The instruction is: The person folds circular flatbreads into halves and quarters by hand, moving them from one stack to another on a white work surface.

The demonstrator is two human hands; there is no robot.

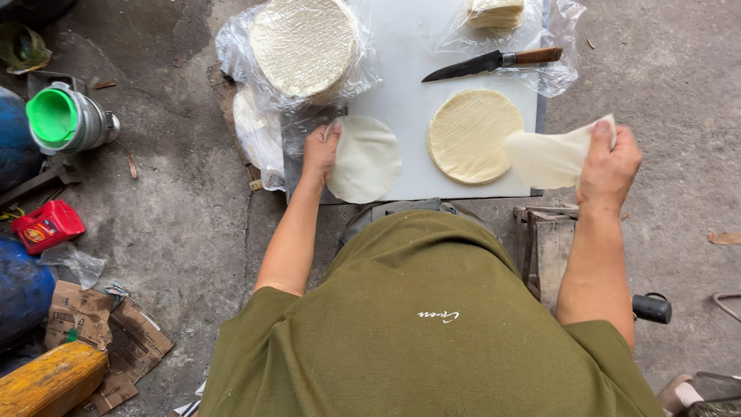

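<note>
Two hands, each on one thin wrapper
Left hand (319, 150) pinches a round sheet (363, 159) lying on the white board (409, 100); right hand (608, 166) grips a limp sheet (548, 158) lifted beside one stack (472, 135); one knife (490, 62) behind

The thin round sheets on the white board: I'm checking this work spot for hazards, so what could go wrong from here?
1. The sheet pinched in the right hand hangs limp past the white board's edge; it might tear or drop onto the concrete floor.
2. The knife lies unsheathed near the pale stack; a reach across could meet its blade.
3. The sheet under the left hand overhangs the board's near edge and could slide off.
</note>
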